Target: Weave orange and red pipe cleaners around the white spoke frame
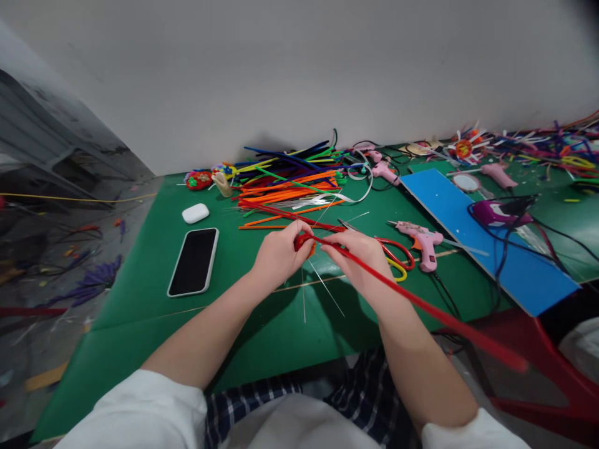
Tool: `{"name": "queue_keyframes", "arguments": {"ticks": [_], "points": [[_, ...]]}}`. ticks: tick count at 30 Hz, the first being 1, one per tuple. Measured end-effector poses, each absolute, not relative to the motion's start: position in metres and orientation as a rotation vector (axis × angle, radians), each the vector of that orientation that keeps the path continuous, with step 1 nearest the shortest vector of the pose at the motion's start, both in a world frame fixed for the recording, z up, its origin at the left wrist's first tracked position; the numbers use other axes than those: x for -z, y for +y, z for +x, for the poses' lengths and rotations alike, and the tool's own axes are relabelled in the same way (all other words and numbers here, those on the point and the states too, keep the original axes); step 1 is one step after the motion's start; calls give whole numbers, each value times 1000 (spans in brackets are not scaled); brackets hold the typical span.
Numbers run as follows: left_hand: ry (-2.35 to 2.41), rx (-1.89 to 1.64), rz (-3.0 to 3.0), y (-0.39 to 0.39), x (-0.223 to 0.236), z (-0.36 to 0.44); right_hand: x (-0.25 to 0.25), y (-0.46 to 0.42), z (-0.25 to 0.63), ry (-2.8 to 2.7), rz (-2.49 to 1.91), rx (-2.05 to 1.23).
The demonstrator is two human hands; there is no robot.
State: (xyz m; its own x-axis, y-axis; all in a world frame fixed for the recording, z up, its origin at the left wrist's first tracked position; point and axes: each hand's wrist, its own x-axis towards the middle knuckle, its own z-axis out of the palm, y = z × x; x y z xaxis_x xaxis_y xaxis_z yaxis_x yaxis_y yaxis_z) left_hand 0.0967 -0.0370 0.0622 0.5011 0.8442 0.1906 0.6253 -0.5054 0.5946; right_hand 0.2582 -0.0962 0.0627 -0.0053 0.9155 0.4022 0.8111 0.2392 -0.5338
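Observation:
My left hand [281, 251] is closed around a small red and orange coiled piece [305, 242], partly hidden by its fingers. Thin straight wires [322, 284] stick out from this piece in several directions. From it a long red pipe cleaner [412, 288] runs rightward, crossing over my right forearm to a loose end. My right hand [358, 259] pinches that pipe cleaner close to the coil. Scissors with red and yellow handles [397, 252] lie just beyond my right hand.
Many coloured pipe cleaners [290, 181] are heaped near the wall. A phone [193, 262] and white earbud case [195, 213] lie left. On the right are a pink glue gun [423, 240], a blue board [449, 212] and a purple tool [496, 213] with black cords.

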Motion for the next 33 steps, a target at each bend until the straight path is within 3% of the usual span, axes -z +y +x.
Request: {"name": "queue_keyframes", "arguments": {"ticks": [18,33], "points": [[1254,-652,2347,-39,-64,96,-68,-99,248,-1763,-1571,-327],[1227,-471,2460,-37,-69,95,-77,-98,256,-1495,-1563,-631]]}}
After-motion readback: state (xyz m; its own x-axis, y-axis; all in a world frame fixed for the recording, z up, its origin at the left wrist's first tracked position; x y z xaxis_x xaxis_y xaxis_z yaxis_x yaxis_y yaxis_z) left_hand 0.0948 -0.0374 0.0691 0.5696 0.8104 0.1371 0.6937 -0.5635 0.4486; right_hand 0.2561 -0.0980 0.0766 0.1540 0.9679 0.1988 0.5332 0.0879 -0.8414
